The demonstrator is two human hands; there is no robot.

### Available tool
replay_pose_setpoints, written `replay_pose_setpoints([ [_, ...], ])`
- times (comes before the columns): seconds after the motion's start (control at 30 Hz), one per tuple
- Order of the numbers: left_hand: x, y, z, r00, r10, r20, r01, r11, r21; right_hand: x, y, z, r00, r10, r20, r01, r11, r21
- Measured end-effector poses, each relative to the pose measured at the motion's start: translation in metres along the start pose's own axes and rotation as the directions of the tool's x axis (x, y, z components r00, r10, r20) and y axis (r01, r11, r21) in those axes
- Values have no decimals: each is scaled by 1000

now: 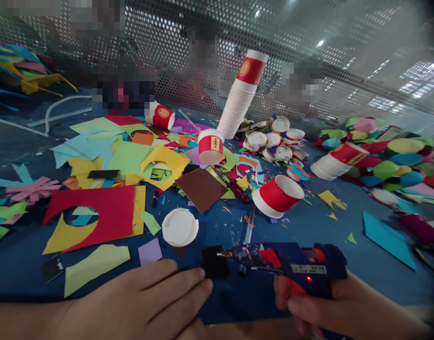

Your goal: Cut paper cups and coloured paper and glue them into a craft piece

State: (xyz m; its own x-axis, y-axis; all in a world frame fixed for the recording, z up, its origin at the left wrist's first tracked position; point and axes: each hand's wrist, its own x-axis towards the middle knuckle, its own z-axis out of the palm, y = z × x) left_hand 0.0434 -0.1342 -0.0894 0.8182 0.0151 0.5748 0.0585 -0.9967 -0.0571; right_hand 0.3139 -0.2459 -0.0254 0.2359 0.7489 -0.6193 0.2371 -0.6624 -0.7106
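My right hand (330, 309) grips a blue hot glue gun (291, 264) with a red light lit, its nozzle pointing left at a small black paper square (214, 262). My left hand (146, 302) lies flat on the blue table with fingers stretched, the fingertips touching the black square's left edge. A white round cup bottom (179, 227) lies just beyond. A red paper cup (277, 196) lies on its side behind the gun.
Coloured paper scraps cover the table, among them a red sheet (96, 212) and a brown square (202, 188). A tall leaning stack of paper cups (242, 94), cut cup bottoms (273, 139) and another cup stack (335, 160) lie further back. A perforated metal screen (309, 28) closes the far side.
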Motion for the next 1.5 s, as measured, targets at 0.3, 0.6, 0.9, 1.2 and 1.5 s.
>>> replay_pose_setpoints([
  [0.3, 3, -4, 3, 1000, -9, 18, 9, 999, 46, 2, -17, 2, 992, 115, 53, -104, 977, -185],
  [0.6, -1, 2, 3, 997, -66, 30, 65, 997, 41, 9, -16, 3, 985, 151, 87, -124, 957, -264],
  [0.9, -6, -4, 4, 996, 18, 92, -24, 998, 58, 8, -21, 9, 988, 148, 44, -134, 962, -239],
  [1.2, -7, -3, 1, 994, 46, 98, -52, 997, 57, 8, -16, 9, 987, 154, 43, -134, 943, -306],
  [1.5, -10, -3, 2, 992, 42, 119, -52, 995, 80, 10, -18, 11, 988, 156, 20, -140, 933, -333],
])
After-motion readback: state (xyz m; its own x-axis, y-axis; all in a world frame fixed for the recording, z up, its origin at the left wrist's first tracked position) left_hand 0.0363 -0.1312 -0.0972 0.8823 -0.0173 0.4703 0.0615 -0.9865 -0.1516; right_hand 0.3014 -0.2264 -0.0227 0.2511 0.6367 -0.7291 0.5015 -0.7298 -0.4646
